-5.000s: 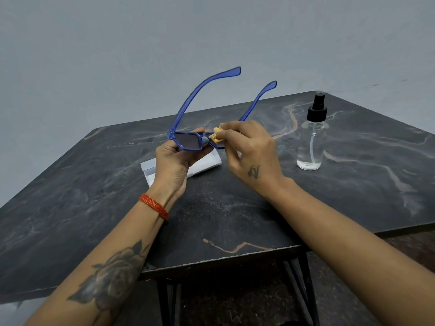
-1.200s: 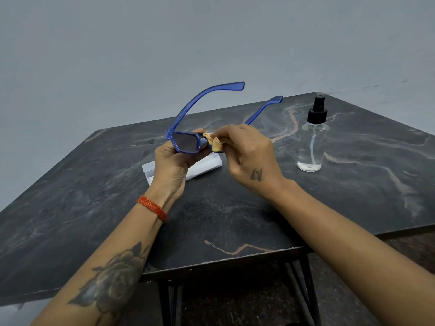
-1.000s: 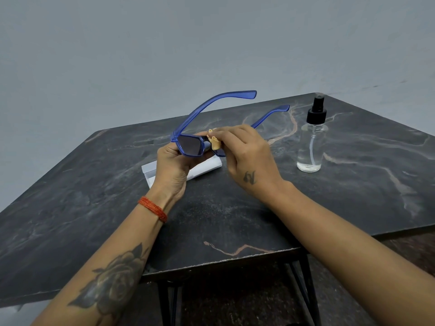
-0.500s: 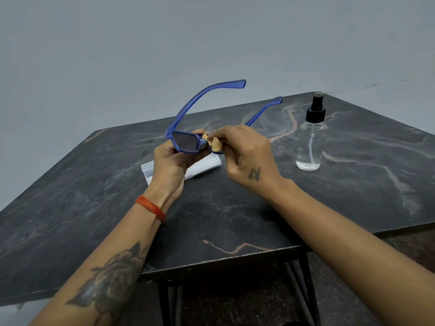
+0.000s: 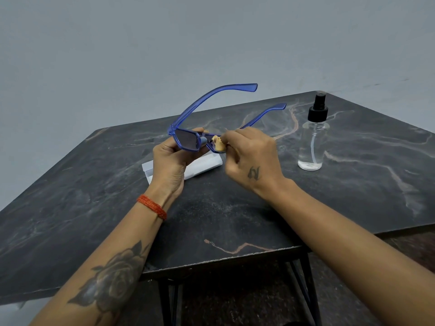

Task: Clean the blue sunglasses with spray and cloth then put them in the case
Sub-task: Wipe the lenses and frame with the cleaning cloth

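Head-camera view: blue sunglasses are held just above a dark marbled table, their arms unfolded and pointing away from the wearer. The frame's left end is gripped by the left hand, with fingers and thumb curled round the rim of the left lens. A small wad of tan cloth is pinched in the curled fingertips of the right hand and pressed against the other lens, near the bridge. A white case lies flat on the table directly beneath the hands, partly hidden by them. A clear spray bottle with a black pump stands upright, well to the right.

Wiping appears to be the step in hand, with casing not yet begun. It is judged best done with light, even strokes carried from bridge to outer edge, the cloth kept between skin and glass so that no fingerprints are left. The frame should be braced by its rim rather than its lens, and the thin arms spared any twisting pressure. Whether the left lens is already clean cannot be told.
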Action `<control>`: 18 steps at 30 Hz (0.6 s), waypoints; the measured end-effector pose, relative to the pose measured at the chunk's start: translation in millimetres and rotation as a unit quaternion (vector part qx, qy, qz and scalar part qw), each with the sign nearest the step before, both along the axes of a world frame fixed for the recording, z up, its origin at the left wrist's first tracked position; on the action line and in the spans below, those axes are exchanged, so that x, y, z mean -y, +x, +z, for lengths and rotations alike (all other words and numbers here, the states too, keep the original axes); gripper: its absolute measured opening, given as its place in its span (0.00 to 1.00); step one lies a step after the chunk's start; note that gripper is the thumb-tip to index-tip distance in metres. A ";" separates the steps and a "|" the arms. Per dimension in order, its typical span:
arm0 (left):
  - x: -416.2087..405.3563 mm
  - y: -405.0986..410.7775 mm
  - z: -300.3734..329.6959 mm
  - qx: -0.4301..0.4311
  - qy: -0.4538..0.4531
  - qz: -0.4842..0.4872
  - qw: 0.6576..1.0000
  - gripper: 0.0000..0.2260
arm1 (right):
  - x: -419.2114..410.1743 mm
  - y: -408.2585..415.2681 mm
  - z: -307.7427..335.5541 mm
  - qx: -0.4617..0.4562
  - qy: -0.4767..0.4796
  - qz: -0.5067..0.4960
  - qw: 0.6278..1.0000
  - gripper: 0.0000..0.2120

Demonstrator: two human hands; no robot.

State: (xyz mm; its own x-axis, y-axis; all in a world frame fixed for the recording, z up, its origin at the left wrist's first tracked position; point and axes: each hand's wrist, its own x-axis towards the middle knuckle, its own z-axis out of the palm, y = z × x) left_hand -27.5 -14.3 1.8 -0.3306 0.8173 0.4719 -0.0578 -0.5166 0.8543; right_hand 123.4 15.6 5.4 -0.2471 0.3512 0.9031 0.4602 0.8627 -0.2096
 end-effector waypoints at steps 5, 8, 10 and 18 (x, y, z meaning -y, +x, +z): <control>1.7 0.4 1.7 0.010 0.009 -0.007 1.000 0.07 | 0.6 -0.5 -0.3 -0.006 -0.005 0.045 0.999 0.10; 1.0 1.4 1.6 0.017 0.000 -0.003 1.000 0.06 | -1.7 -2.3 -1.1 -0.007 -0.017 0.033 0.999 0.09; 0.4 2.1 2.0 0.018 -0.007 0.004 1.000 0.07 | -2.7 -3.7 -1.1 -0.001 -0.023 0.032 0.999 0.09; 2.6 1.9 1.6 0.026 -0.003 -0.004 1.000 0.06 | -3.4 -1.9 1.0 -0.010 -0.068 0.106 0.992 0.15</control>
State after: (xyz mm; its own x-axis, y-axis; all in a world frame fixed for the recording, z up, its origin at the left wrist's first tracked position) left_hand -25.6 -16.9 3.4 -0.3489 0.8230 0.4483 -0.1069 -0.5102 0.8534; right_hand 121.5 18.9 6.4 -0.3109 0.4111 0.8569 0.2650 0.9033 -0.3372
